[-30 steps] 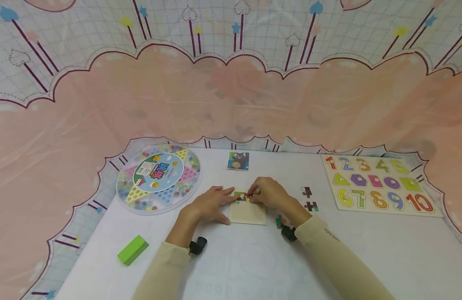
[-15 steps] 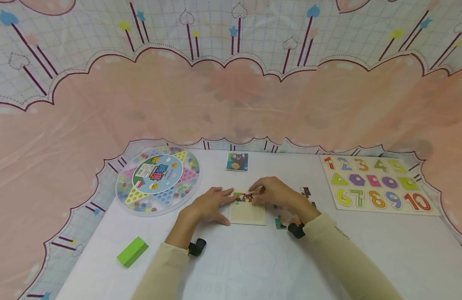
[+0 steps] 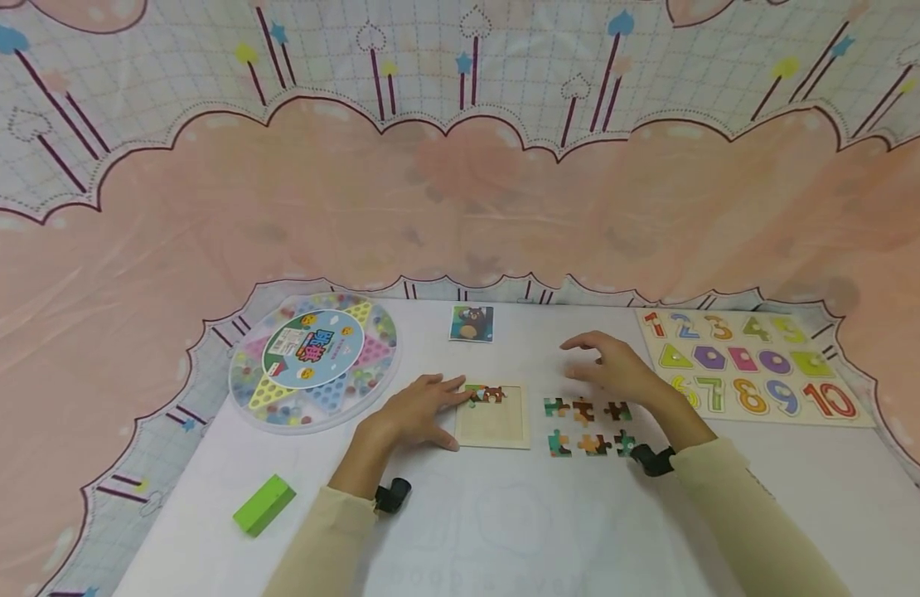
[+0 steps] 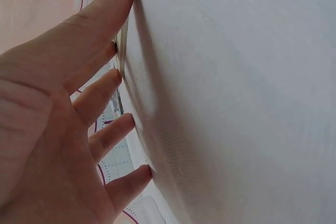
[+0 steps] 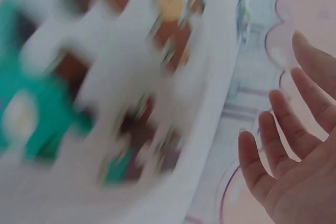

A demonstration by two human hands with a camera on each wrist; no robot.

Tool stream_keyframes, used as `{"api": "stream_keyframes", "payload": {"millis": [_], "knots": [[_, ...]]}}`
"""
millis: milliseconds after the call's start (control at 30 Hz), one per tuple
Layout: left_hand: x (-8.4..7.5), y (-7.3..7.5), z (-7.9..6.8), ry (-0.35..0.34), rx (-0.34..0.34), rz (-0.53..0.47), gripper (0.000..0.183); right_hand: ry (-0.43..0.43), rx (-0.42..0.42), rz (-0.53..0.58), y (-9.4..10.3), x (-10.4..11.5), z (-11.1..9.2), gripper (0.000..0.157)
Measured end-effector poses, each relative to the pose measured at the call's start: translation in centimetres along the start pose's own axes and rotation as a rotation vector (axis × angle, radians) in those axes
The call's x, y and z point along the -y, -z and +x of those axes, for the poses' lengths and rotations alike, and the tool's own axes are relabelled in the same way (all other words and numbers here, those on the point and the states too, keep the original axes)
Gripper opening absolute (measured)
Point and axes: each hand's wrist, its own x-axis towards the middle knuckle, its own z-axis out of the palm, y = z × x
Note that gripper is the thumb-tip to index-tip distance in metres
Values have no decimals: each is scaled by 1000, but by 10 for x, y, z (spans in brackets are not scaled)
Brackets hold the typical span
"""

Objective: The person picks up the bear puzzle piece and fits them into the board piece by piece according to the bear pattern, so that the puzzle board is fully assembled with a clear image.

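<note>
The tray (image 3: 497, 427) on the counter (image 3: 460, 522) held placed pieces (image 3: 493, 394) only at far left, at least 6 loose pieces (image 3: 583, 410) remained rightward, and the left hand (image 3: 421, 408) touched it, fingers spread, the right hand (image 3: 618, 367) wide and empty.

In front of you, the shallow tray (image 3: 497, 424) looks like bare wood, pale, smooth and matt. The puzzle pieces (image 3: 559, 445) show a smooth printed face; you cannot tell whether wood or card lies beneath. The picture card (image 3: 472, 323) looks printed too. You see a glossy, see-through plastic cover on the round game (image 3: 313, 348), while the number board (image 3: 736, 342) looks like pale wood with painted shapes. The green block (image 3: 264, 505) is smooth and nearly matt. Your sleeves (image 3: 322, 543) are matt cloth. The table (image 3: 467, 522) wears a smooth white surface, and the backdrop (image 3: 460, 199) is creased, faintly shiny sheeting.
</note>
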Motion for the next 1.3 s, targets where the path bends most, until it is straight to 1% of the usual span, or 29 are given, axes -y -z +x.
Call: {"api": "stream_keyframes", "payload": {"millis": [100,200,267,400,533,700,1000,1300], "knots": [[-1,0,0,1,2,-1,85,-38,-9,24,8,-15,-9,44],[-2,1,0,4,5,-1,85,-93,-11,54,13,-29,-16,47],[-2,1,0,7,7,0,84,-125,-9,70,15,-35,-20,48],[-3,1,1,11,9,-7,84,-169,-8,55,16,-46,-25,47],[-4,-1,0,7,4,-9,84,-201,8,52,14,-53,-26,46],[-1,-2,-1,10,-8,-4,85,-188,22,43,10,-56,-24,44],[1,-3,-1,-10,-20,-14,85,-147,-18,-15,8,-59,-19,33],[0,-4,0,-3,-21,-31,85,-153,-28,-26,6,-60,-19,24]]}}
